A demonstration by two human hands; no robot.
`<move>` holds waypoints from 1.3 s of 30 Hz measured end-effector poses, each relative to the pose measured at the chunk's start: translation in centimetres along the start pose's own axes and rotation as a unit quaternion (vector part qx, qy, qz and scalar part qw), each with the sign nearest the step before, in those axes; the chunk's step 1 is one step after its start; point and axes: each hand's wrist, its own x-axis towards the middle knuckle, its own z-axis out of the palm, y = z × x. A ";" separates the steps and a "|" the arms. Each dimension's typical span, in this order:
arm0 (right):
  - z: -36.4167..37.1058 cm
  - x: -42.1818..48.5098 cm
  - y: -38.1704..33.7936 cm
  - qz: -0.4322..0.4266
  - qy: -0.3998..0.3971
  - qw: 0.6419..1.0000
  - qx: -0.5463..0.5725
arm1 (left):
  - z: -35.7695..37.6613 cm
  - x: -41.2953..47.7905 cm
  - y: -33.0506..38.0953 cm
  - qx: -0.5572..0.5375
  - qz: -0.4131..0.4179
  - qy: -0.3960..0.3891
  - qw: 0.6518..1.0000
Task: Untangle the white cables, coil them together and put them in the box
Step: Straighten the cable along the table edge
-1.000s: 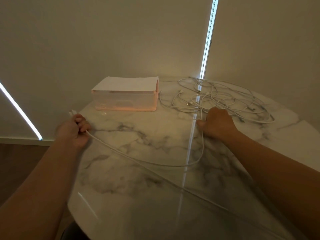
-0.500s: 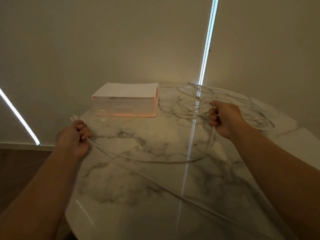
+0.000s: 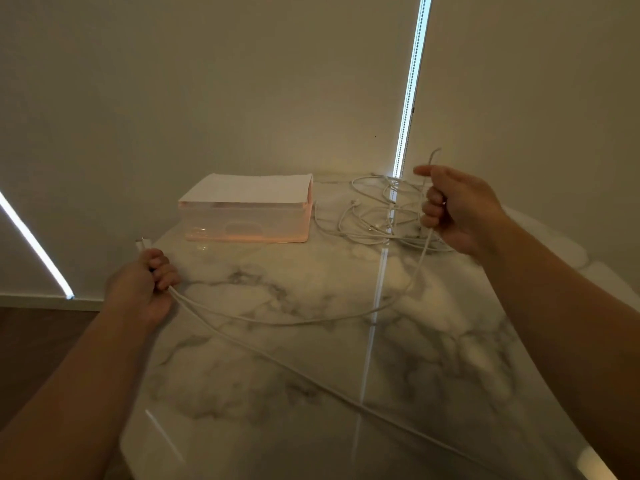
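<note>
marble table [image 3: 311,375]: bears everything I list.
box [image 3: 247,220]: white-topped, far left.
white cables [image 3: 377,216]: knotted heap just right of the box.
drawn cable [image 3: 277,322]: sags between both hands.
right hand [image 3: 457,209]: raised, fingers clenched round the drawn cable.
left hand [image 3: 142,285]: grasping the cable near its plug end [image 3: 142,243].
Risk, I judge: pulling harder cinches the knots or drags the heap along.

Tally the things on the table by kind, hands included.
Hands: 2, left hand and right hand, both gripping the white cables.
White cables: 1 tangle, strands uncountable.
Clear box: 1.
White sheet on it: 1.
Total: 5.
</note>
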 end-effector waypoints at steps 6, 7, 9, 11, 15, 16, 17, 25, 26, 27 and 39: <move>-0.2 0.1 -3.9 -0.124 -0.037 0.991 0.042 | 0.2 -0.1 0.0 0.001 0.005 0.008 1.000; -0.7 0.1 -3.3 -0.101 -0.007 0.994 0.043 | 0.1 -0.1 0.0 0.001 0.003 0.008 1.000; -1.6 -0.1 -1.2 -0.033 0.073 0.997 0.016 | 0.1 0.0 0.0 0.000 -0.001 0.003 1.000; -3.0 -0.6 0.6 0.049 0.147 0.987 -0.052 | 0.0 0.0 0.0 -0.001 -0.003 0.003 1.000; -5.8 -1.9 1.4 0.134 0.189 0.904 -0.359 | -0.2 0.0 0.0 -0.001 0.000 0.001 1.000; -6.1 -2.5 1.1 0.143 0.172 0.867 -0.446 | -0.2 0.0 0.0 0.000 -0.001 0.001 1.000; -6.3 -3.1 0.8 0.162 0.141 0.832 -0.512 | -0.2 0.0 0.0 0.000 -0.002 0.001 1.000; 0.6 -6.8 2.4 -0.137 -0.134 0.703 -0.685 | -0.2 0.2 0.0 0.005 0.005 0.002 1.000; 1.4 -6.9 3.5 -0.177 -0.170 0.686 -0.684 | -0.2 0.2 -0.1 0.007 0.008 0.004 1.000; 2.0 -6.7 4.6 -0.182 -0.217 0.660 -0.696 | -0.2 0.1 -0.1 0.007 0.010 0.006 1.000; 4.0 -7.9 0.1 -0.056 -0.412 0.600 -0.683 | 0.6 -0.6 -0.3 -0.005 0.014 0.011 1.000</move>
